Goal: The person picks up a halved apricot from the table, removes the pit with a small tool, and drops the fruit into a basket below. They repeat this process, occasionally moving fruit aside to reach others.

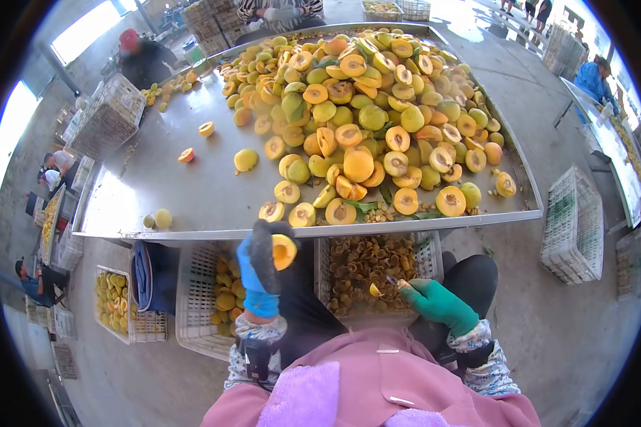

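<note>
Judged by what shows, work well under way, far from through. Metal table (192,192) as landmark; heap of fruit (349,114) covers its middle and right, cut and seemingly whole mixed. Large share apparently left to handle; some looks done, going by what lies in the crates.

Left hand (258,265), gloved: just off the table's near edge, fingers closed around one cut fruit half (284,252), hollow side showing. Right hand (441,304), green glove: below the near edge, fingers narrow on one slim tool (392,280), perhaps a knife; exact finger placing too small to tell. One yellow piece (375,290) by its tip; cannot tell if touching.

Counts. On table, left of heap: 2 small cut halves (206,129), 1 larger yellow fruit (246,159); toward near left corner, 2 small round fruits (163,218). Heap: too many to count.

Below table's near edge: 1 scrap crate (429,260) of brownish bits, 1 fruit crate (194,302) left of it, 1 outer crate (149,327) farther left, also holding fruit. Right of table, on floor: 1 pale crate (572,228). Beyond table's far side: 2 people (146,64).
</note>
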A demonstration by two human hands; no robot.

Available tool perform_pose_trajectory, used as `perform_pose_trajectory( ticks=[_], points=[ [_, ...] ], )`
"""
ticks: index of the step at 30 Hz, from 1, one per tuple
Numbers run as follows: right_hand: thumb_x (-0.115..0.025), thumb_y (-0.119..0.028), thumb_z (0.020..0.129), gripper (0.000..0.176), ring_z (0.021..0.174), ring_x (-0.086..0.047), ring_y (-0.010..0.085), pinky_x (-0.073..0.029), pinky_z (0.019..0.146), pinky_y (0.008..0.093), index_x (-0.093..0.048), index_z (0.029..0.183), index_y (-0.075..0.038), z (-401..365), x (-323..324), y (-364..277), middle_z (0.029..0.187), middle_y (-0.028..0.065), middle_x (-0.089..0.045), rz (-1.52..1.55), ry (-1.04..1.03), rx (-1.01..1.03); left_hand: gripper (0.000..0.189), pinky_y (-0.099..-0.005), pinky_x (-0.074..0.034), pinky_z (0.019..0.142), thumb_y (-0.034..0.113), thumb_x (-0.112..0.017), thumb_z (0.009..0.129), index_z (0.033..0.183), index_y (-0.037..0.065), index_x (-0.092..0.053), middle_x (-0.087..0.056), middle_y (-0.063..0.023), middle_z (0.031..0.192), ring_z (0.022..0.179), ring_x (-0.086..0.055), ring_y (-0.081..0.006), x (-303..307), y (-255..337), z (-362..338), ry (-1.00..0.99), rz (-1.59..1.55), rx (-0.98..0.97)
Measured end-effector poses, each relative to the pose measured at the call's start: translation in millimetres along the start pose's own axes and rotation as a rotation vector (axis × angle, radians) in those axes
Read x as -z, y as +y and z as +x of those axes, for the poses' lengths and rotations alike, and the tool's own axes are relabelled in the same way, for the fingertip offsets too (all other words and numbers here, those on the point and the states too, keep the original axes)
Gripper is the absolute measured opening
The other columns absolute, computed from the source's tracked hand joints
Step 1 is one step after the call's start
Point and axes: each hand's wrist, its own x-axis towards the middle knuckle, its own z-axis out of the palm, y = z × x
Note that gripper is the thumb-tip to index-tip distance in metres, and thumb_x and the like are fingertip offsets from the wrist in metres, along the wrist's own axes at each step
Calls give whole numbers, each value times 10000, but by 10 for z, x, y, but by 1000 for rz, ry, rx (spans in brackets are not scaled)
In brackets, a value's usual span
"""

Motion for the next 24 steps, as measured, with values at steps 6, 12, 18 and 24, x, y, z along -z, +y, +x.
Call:
perform_pose_trajectory(
  ticks=[6,12,18,24],
  points=[
    [-497,-363,1010,389,615,-428,67,-387,551,253,-597,859,-18,207,-189,234,680,-47,-478,148,108,-42,441,-447,-507,857,353,-658,881,1126,-13,-647,-692,-195,1001,901,-650,-391,696,25,181,258,1267,-511],
    [-478,-417,1009,465,661,-503,191,-438,646,362,-622,906,13,434,-481,214,701,98,-562,66,112,51,355,-458,-526,798,343,-645,851,1064,60,-672,-697,-172,993,925,-666,-368,-341,-110,773,-300,1472,16],
    [-479,-401,1010,442,628,-488,155,-431,602,330,-617,879,-2,316,-500,226,690,51,-558,282,74,-166,329,-469,-537,785,304,-645,814,1040,68,-677,-693,-183,1004,941,-670,-362,-420,-422,1125,-551,1599,16],
    [-482,-364,1012,410,619,-479,105,-418,574,294,-609,859,-5,388,-512,132,670,18,-536,201,99,67,308,-455,-524,832,204,-629,846,1103,36,-599,-671,-187,1079,988,-652,-355,-230,-905,1267,-472,1368,-7]
  ],
)
